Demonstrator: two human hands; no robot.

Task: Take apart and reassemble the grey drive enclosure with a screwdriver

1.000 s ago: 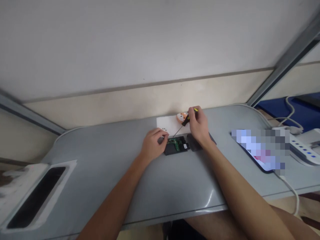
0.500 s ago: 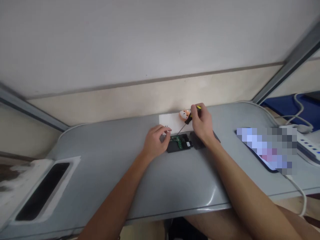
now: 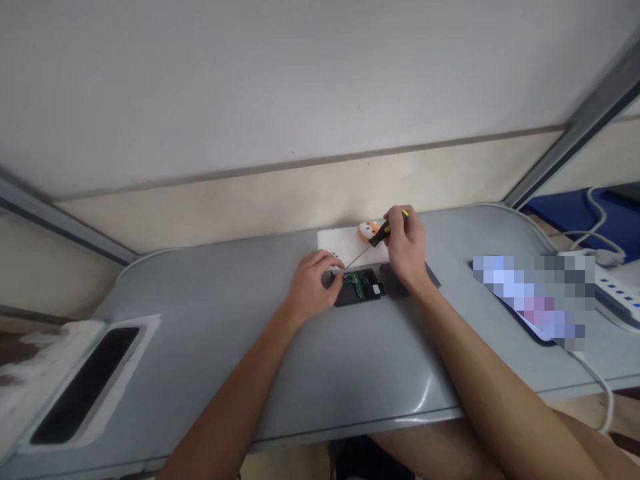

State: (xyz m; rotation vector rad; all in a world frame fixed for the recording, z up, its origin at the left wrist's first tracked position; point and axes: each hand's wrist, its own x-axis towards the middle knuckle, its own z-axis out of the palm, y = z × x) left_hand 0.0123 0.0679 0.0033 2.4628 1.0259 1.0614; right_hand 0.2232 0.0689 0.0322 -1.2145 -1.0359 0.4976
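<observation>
My right hand (image 3: 407,248) is wrapped round the black and yellow handle of a screwdriver (image 3: 379,236). Its thin shaft slants down to the left, and the tip reaches the fingertips of my left hand (image 3: 311,283). There the thumb and forefinger curl toward each other in a pinch; anything small between them cannot be made out. Beside those fingers lies an opened black casing (image 3: 346,296) with a green circuit board (image 3: 357,283) inside. A flat dark panel (image 3: 395,283) rests to its right, partly under my right hand and wrist.
Behind the casing, a white sheet (image 3: 336,240) carries several tiny dark bits and an orange and white animal figurine (image 3: 369,231). To the right are a lit phone (image 3: 525,300) and a white power strip (image 3: 613,287) with cables. A dark phone (image 3: 85,387) lies at far left.
The screwdriver's tip has shifted left, from over the circuit board to my left fingertips, and its shaft lies flatter. My left hand has barely moved.
</observation>
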